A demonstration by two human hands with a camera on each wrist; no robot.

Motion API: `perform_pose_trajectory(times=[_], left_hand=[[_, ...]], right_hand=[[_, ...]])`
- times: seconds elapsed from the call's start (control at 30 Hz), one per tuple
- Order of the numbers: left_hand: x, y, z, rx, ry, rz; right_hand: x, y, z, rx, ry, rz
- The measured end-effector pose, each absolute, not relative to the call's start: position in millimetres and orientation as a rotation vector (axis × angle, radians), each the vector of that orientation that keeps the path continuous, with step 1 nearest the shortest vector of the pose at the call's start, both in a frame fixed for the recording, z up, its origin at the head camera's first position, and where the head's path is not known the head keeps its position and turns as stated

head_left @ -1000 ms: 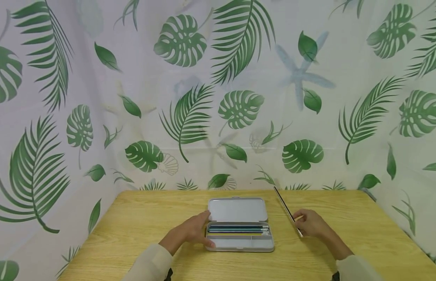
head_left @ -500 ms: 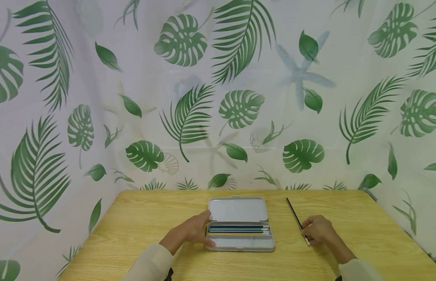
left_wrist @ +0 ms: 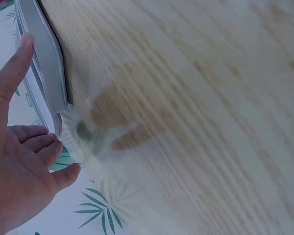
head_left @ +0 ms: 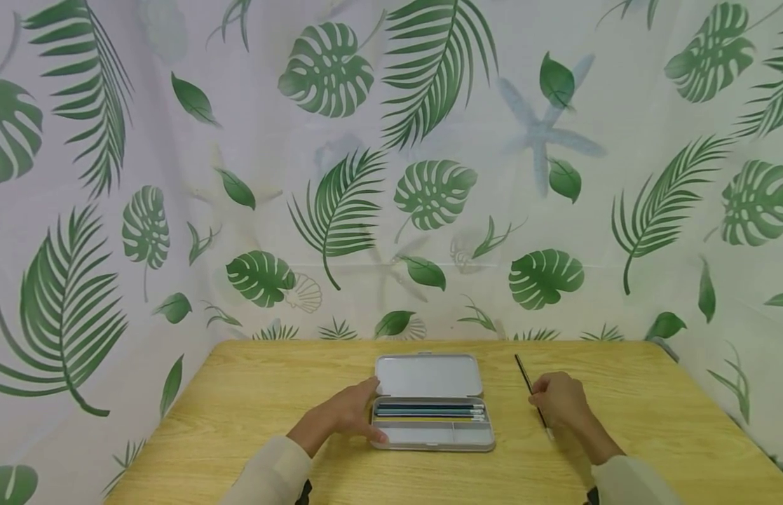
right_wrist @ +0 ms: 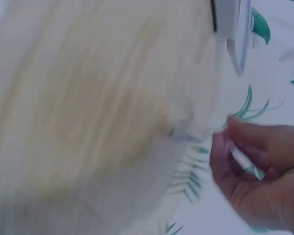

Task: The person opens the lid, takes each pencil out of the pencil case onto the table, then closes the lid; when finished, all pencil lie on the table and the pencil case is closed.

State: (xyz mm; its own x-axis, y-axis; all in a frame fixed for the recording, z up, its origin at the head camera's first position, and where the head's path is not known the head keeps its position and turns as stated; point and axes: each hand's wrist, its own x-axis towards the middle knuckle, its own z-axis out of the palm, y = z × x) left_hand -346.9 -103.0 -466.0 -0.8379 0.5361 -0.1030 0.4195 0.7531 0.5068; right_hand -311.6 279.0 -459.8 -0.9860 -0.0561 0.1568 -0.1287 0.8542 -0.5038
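A light grey pencil case (head_left: 423, 447) lies on the table with its lid (head_left: 429, 375) raised back. Several pencils (head_left: 423, 410) with white eraser ends lie side by side in its rear compartment. My left hand (head_left: 347, 412) touches the case's left end, thumb at the front corner and fingers near the hinge. From the left wrist view, the left hand's (left_wrist: 24, 166) thumb is straight along the case wall (left_wrist: 44, 49). Right of the case, my right hand (head_left: 561, 401) pinches a dark pencil (head_left: 523, 372) near its middle. Blur hides that pencil in the right wrist view.
The wooden table (head_left: 271, 379) reaches back to a curtain (head_left: 441, 280) printed with green leaves. The case's front compartments (head_left: 413, 435) show bare bottoms. The case (right_wrist: 228, 19) also shows at the top of the right wrist view.
The dark pencil shifted right and came down toward the table, then stayed in place. My right hand moved from near its eraser end up to its middle. The left hand stayed put.
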Motion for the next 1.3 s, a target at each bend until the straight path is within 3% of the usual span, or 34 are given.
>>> perform_pose_trajectory(times=[0.17,0.43,1.3], left_hand=[[-347,-103,-464,0.755,2.715,0.704],[-345,-102,-466,0.745,2.724,0.683],[-345,-102,-464,0.730,2.716,0.688]], right_hand=[[-319,248,-454,0.330,-2.830,1.089],[-329,206,-460,0.542,-2.918,1.101],[-326,177,-464,0.520,-3.033,0.963]])
